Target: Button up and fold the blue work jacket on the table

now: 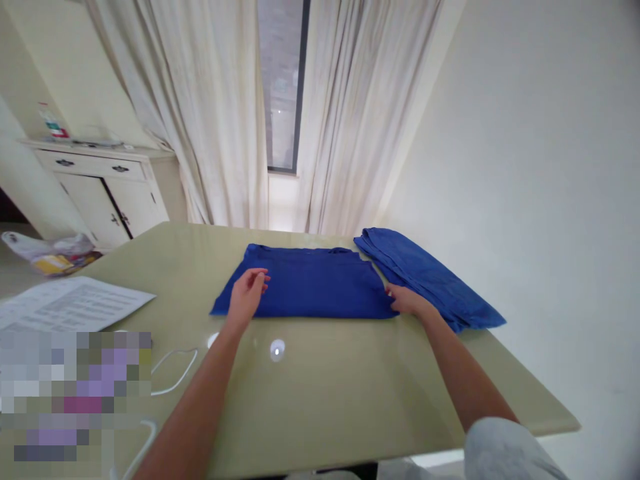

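A blue cloth (315,283) lies folded flat in a rectangle on the pale green table (325,393). My left hand (247,293) rests on its near left corner, fingers loosely spread and flat on the fabric. My right hand (406,300) is at the cloth's near right corner, fingers curled on the edge of the fabric. A second pile of folded blue cloth (430,277) lies just to the right, at a slant, touching the flat cloth's far right corner.
Printed paper sheets (70,303) and a white cable (175,370) lie at the table's left. A cream cabinet (100,193) stands at the back left, pale curtains (320,113) and a window behind, a white wall at the right.
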A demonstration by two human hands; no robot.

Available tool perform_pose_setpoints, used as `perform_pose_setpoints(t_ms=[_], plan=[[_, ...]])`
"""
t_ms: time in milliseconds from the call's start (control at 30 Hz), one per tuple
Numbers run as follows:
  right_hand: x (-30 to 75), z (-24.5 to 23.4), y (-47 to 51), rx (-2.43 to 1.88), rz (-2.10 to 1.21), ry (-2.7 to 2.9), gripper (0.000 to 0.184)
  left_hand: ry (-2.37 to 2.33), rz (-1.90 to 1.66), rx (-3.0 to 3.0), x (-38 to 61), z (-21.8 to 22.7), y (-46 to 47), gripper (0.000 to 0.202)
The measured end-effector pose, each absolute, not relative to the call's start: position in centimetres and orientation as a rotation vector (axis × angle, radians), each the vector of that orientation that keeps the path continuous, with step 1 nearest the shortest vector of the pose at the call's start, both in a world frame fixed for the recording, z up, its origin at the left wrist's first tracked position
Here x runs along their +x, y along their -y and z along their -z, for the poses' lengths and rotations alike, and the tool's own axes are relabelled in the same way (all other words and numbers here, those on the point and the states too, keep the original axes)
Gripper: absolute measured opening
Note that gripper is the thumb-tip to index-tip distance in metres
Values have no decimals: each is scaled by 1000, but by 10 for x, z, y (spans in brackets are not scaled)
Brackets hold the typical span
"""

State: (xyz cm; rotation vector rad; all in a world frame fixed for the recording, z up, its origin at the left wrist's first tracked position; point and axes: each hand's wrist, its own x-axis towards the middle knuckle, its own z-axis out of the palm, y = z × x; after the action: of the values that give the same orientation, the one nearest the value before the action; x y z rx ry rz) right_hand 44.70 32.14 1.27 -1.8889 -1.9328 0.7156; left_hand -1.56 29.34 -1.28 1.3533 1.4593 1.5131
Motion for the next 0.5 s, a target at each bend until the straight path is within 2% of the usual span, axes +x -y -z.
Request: perform_pose_setpoints(t_ms=[133,233,300,367,433,500], plan=[[480,-17,-304,-2063,-471,1759,69,-2087,-1031,1612,-38,16,-323,49],[466,-10,-311,-2127,-327,1556,79,-2026,-781,1837,-22,22,-327,45],[456,-9,-318,-2095,-384,1461,77,-1966,-801,1928,-11,20,-325,35],[452,-13,-321,-2045,-485,1421,66,-1938,-903,1928,-7,10,-320,28],[459,-21,-313,-1985,-548,1432,54,-1784,-1146,1753,-10,-6,-308,21],[476,-30,-292,-1907,-589,1440,52,-1427,-1383,1436,-18,-22,-282,24]])
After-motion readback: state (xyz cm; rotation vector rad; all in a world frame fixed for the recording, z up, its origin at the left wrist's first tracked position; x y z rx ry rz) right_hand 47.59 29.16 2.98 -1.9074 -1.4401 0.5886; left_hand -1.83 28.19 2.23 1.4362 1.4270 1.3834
